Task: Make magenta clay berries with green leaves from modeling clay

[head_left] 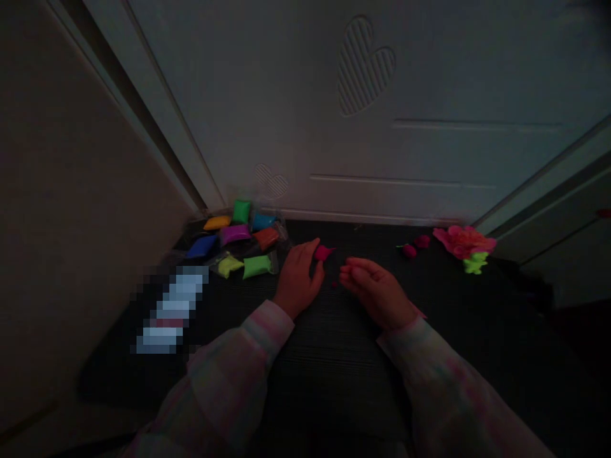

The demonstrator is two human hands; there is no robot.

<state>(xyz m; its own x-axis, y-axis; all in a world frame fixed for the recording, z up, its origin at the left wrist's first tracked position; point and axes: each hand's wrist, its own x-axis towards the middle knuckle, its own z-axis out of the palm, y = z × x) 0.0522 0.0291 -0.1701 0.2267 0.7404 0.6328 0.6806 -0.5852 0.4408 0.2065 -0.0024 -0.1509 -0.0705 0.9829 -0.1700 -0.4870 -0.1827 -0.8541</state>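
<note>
My left hand point(300, 280) rests at the middle of the dark table, fingers curved around a bright pink lump of modelling clay point(323, 253) with a pointed end. The lump sits at the fingertips, and the thumb lies lower, near it. A short way to the right, my right hand point(377, 289) has its thumb and fingers pressed together; what lies in the pinch, if anything, is too dark to make out. Between the hands, a tiny dark red bit point(334, 284) lies on the table.
Several coloured clay packets, among them a light green packet point(256, 266) and a purple packet point(235, 234), lie at the left. A blurred-out bright slab point(174, 312) is nearer. At the right are dark pink pieces point(409, 251) and a pink flower point(465, 242). A white panel point(286, 114) stands behind.
</note>
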